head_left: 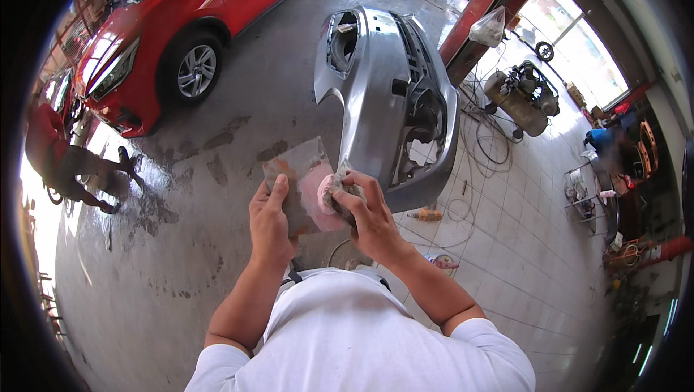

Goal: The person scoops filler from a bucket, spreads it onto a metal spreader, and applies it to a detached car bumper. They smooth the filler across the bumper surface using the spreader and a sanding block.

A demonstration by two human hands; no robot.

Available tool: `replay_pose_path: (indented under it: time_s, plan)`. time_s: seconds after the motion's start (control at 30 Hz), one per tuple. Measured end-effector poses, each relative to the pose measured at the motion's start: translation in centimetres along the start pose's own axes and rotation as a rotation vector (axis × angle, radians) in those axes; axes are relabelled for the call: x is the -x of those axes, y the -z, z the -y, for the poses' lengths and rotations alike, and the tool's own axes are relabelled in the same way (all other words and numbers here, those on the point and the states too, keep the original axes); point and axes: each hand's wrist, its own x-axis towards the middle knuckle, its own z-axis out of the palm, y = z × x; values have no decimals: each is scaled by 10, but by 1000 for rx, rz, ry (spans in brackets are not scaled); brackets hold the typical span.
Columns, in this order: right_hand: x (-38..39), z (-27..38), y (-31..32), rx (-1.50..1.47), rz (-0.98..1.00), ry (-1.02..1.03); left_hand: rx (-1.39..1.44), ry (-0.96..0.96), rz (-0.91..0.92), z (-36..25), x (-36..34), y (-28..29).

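My left hand (272,226) grips the left edge of a thin, flat board (293,182) smeared with pink paste and brownish patches, held up in front of my chest. My right hand (372,222) is at the board's right side, fingers closed on a small grey, crumpled-looking applicator (340,179) with a lump of pink paste (325,194) against the board; its exact shape is hidden by my fingers. Just beyond both hands lies a silver car bumper (372,103) with dark openings.
A red car (159,45) stands upper left, a person (61,153) bending near it. A red post (484,23) rises behind the bumper. Right are a compressor (520,99), hoses (491,146), a metal rack (578,193) and another person (607,139). A yellow tool (426,215) lies on the tiles.
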Motion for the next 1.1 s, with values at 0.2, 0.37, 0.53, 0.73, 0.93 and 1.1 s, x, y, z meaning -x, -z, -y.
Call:
replay_pose_path:
  time_s: [0.2,0.37,0.53,0.73,0.93,1.1]
  plan:
    - [3,-16,19,-183,36,-218,-68,-243,-71,34,-4,16]
    - [16,6,-5,-530,-38,-113,-124,-343,-43,40,-8,15]
    - [43,-33,-9,-5,275,-179,-57,-318,-79,36,-11,9]
    - [15,-33,39,188,66,-152,-1034,-508,192,40,-6,25]
    - [16,-11,7,122,36,-85,-1018,-866,128,33,-8,-12]
    - [40,-12,-7,44,169,-81,-889,-935,43,17,-14,-24]
